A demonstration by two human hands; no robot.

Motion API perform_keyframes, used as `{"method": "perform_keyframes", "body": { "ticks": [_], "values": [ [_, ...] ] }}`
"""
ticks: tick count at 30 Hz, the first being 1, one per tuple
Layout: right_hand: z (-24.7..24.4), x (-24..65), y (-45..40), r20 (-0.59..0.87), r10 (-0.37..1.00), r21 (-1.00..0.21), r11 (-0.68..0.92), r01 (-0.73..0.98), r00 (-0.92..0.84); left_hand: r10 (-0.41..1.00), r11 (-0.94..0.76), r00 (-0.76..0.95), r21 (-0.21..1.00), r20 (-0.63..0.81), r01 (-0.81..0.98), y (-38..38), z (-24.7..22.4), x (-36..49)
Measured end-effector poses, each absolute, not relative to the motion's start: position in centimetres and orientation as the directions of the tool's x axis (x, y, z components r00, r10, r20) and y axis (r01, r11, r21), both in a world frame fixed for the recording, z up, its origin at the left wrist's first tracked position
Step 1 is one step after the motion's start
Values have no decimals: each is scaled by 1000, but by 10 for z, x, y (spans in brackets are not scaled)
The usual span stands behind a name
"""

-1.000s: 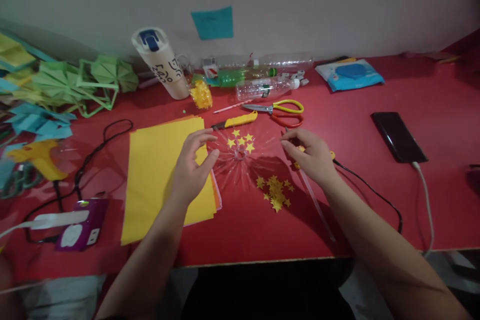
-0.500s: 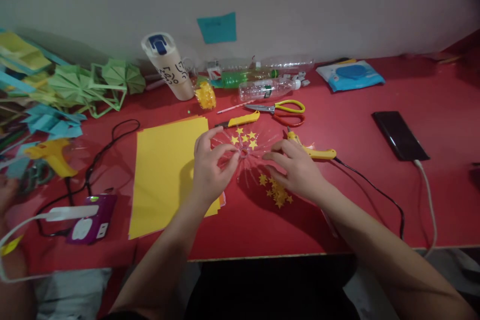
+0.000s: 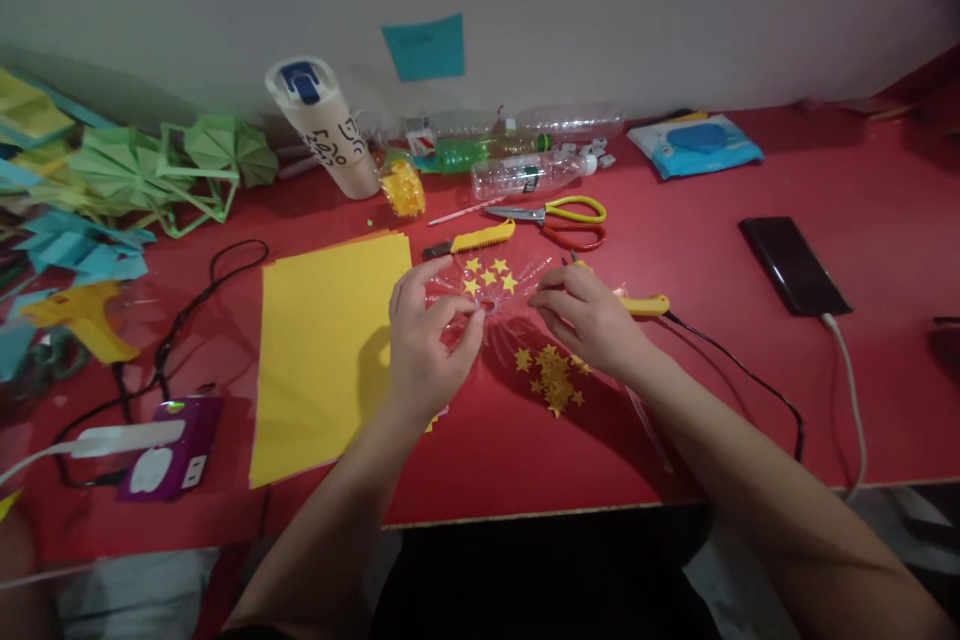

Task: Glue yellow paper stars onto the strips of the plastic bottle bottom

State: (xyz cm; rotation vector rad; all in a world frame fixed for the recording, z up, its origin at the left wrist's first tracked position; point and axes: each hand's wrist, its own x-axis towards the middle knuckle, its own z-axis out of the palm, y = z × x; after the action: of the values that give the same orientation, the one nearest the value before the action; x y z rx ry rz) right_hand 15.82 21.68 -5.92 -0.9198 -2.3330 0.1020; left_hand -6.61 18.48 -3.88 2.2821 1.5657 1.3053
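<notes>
A clear plastic piece cut into thin spreading strips (image 3: 489, 306), with a ring at its middle, lies between my hands. My left hand (image 3: 433, 335) pinches it by the ring with thumb and forefinger. Several yellow stars (image 3: 488, 277) rest on its far strips. On its right side, my right hand (image 3: 589, 318) has its fingertips drawn together at the strips; what they hold, if anything, is too small to make out. Just below is a pile of yellow stars (image 3: 556, 380). A yellow glue gun (image 3: 646, 305) lies partly hidden behind my right hand.
Yellow paper sheets (image 3: 322, 350) lie left. Beyond my hands are a cutter knife (image 3: 482, 237), scissors (image 3: 575, 210), plastic bottles (image 3: 525, 178) and a tumbler (image 3: 326, 135). A phone (image 3: 796, 265) charges at right. Another glue gun (image 3: 86, 315) and a purple power strip (image 3: 171, 450) are at left.
The view has shifted slightly. My left hand stays at the ring of the plastic piece. My right fingertips have drawn closer together beside it. The other person's hand at far left has left view.
</notes>
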Motion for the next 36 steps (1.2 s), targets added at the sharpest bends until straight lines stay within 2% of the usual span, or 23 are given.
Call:
{"method": "perform_keyframes", "body": {
  "ticks": [7, 11, 13, 16, 19, 22, 29, 36],
  "values": [
    [-57, 159, 217, 589, 607, -311, 780, 543, -534, 778, -508, 101, 525, 620, 683, 182, -41, -74],
    [-49, 172, 211, 621, 661, -403, 730, 552, -422, 762, -530, 115, 512, 637, 676, 182, -42, -83],
    [-44, 182, 207, 514, 727, -484, 684, 546, -455, 722, -564, 108, 492, 683, 663, 182, -40, -85],
    [-39, 192, 201, 199, 772, -556, 596, 579, -604, 714, -596, 123, 507, 689, 622, 176, -35, -83],
    [-39, 189, 195, -145, 733, -484, 533, 694, -664, 735, -608, 184, 513, 653, 606, 167, -33, -76],
    [-43, 178, 189, -293, 706, -375, 535, 757, -645, 719, -644, 269, 468, 641, 605, 159, -34, -69],
    [-50, 168, 184, -258, 710, -277, 596, 754, -655, 719, -658, 324, 451, 615, 603, 160, -38, -62],
    [-63, 169, 183, -138, 742, -327, 591, 738, -656, 740, -655, 356, 491, 571, 575, 159, -42, -57]
  ]
}}
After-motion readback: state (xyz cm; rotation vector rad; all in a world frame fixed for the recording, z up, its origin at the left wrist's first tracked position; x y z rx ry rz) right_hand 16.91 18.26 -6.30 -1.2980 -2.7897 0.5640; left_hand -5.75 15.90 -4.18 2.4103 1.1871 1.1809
